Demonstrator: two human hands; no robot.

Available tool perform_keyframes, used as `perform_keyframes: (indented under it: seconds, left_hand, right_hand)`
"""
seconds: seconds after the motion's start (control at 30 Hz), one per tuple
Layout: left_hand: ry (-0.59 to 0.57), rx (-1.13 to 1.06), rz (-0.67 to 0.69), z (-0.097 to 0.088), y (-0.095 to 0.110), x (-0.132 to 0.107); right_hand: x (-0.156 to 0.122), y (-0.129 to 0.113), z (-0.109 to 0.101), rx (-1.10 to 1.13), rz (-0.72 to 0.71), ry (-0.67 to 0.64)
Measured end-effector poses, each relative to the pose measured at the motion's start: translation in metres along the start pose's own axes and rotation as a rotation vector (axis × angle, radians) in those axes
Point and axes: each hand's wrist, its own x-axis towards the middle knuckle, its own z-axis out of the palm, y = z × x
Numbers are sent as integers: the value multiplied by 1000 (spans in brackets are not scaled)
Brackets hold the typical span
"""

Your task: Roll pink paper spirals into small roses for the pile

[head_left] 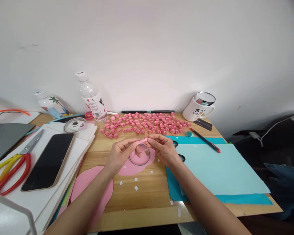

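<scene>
A pink paper strip [142, 141] is pinched between my two hands above the table. My left hand [122, 152] grips its left end with closed fingers. At the other end, my right hand [162, 148] pinches the strip between thumb and fingers. Just below them, a roll of tape [130, 160] lies on a scalloped pink paper piece [131, 170]. Beyond my hands spreads a large group of small rolled pink paper roses [147, 123]. Another stack of scalloped pink paper [88, 182] sits partly under my left forearm.
Red-and-yellow scissors [26, 160] and a phone [49, 161] lie on white paper at the left. Blue sheets [220, 169], a pen [205, 140] and a white mug [198, 107] are at the right. A water bottle [91, 98] stands near the wall.
</scene>
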Motion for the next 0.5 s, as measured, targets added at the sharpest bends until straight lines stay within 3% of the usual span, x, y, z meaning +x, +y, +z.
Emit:
perform_keyframes:
  seconds: [0.5]
  left_hand:
    - [13, 43, 13, 0, -2, 0]
  right_hand:
    - [-1, 1, 1, -37, -29, 10]
